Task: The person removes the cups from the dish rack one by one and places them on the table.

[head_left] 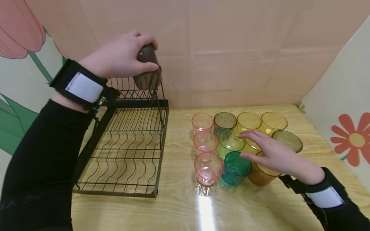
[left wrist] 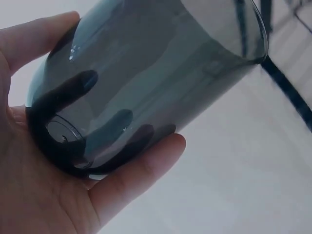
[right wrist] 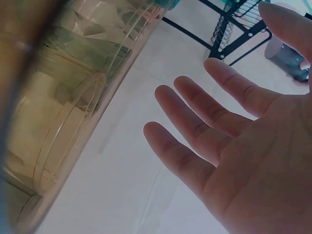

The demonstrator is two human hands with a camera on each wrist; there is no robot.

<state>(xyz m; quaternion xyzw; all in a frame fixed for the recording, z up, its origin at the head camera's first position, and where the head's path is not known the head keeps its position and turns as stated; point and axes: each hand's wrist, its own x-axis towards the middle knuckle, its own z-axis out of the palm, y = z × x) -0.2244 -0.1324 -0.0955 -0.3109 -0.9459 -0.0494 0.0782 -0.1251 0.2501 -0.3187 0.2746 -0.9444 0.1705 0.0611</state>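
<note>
My left hand [head_left: 124, 56] grips a smoky grey glass [head_left: 146, 69] by its base end, mouth tilted downward, at the upper tier of a black wire dish rack [head_left: 157, 154]. In the left wrist view, thumb and fingers wrap round the lower part of the grey glass [left wrist: 146, 83]. My right hand [head_left: 274, 157] hovers with spread, relaxed fingers over a group of coloured glasses, holding nothing. Below and beside it are a teal glass [head_left: 235, 170], a green glass [head_left: 231, 146] and an amber glass [head_left: 258, 176], the last partly hidden by the hand.
Pink-rimmed glasses [head_left: 208, 166] form the group's left column. Behind stand a dark grey glass [head_left: 224, 123] and yellow glasses [head_left: 274, 121]; an olive glass [head_left: 287, 141] is at the right. The rack's lower tier spans the left of the wooden table [head_left: 179, 208]. A pink-covered wall [head_left: 231, 57] rises behind.
</note>
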